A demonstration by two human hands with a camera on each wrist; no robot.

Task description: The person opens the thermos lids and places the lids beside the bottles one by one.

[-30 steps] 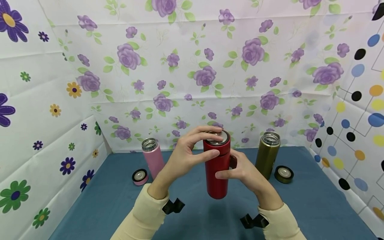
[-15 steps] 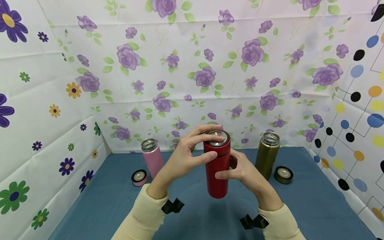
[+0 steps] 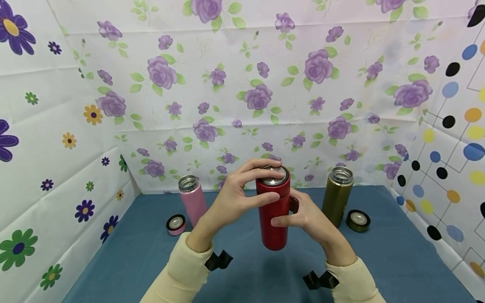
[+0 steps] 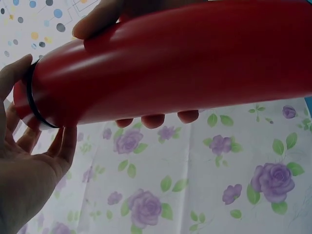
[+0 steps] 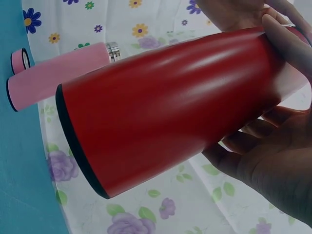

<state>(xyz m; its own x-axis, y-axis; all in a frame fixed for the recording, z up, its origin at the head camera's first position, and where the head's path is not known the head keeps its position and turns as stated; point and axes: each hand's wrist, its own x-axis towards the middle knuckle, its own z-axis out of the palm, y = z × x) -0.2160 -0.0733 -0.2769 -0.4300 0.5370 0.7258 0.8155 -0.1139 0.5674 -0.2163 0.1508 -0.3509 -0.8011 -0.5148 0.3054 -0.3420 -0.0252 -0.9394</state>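
A red thermos bottle (image 3: 273,231), upright with its lid (image 3: 274,179) on, is held above the table in the head view. My left hand (image 3: 235,191) grips the lid, thumb at the near side and fingers across the top. With my right hand (image 3: 308,212) I hold the body from the right, the thumb in front. In the left wrist view, a dark ring separates the lid from the red body (image 4: 161,63), and several right fingertips (image 4: 153,121) show beneath it. The right wrist view shows the thermos's dark base and right hand (image 5: 278,151).
On the blue tablecloth (image 3: 242,273) stand an uncapped pink thermos (image 3: 194,202) at left and an uncapped olive thermos (image 3: 337,198) at right. A pink lid (image 3: 176,224) and an olive lid (image 3: 358,221) lie beside them. A flowered curtain (image 3: 242,84) closes the back.
My left thumb shifts slightly left, then back right along the lid. The thermos and my right hand stay almost in place.
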